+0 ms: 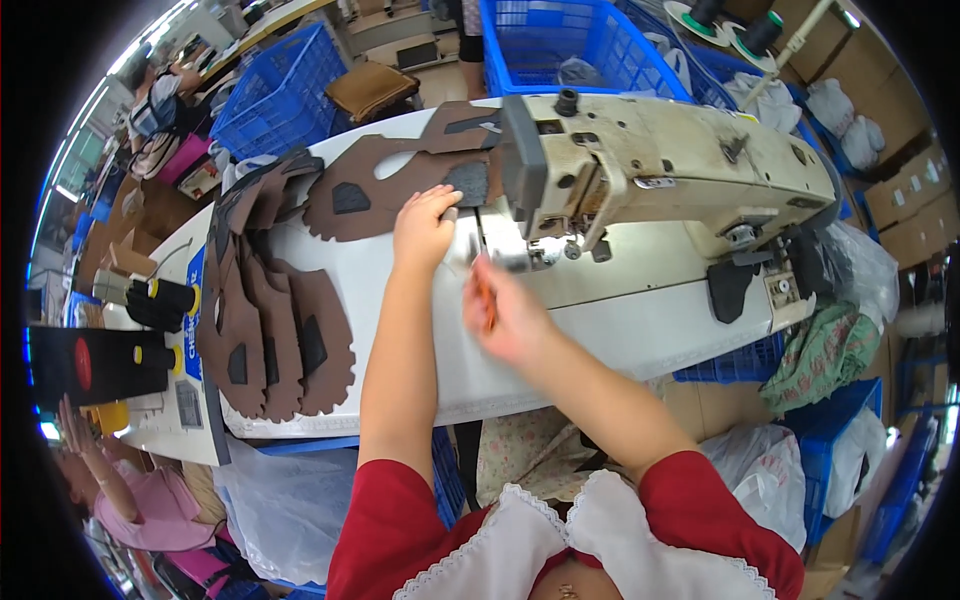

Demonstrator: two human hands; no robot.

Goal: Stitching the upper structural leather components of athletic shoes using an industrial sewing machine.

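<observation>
Piece of brown material (pixel 385 195) with dark patches, lying on white table (pixel 660 330), just left of sewing machine (pixel 680 170) and reaching up to its head. Left grip (pixel 424 228) laid upon right end of this piece, near the machine's head; cannot tell if pinching or only pressing. Right grip (pixel 510 315) closed around orange tool (pixel 486 298), a little blurred, on near side of the machine's head. Farther left from the machine, stack of similar brown pieces (pixel 280 335), overlapping one another. Beyond the machine, blue crate (pixel 640 65).
</observation>
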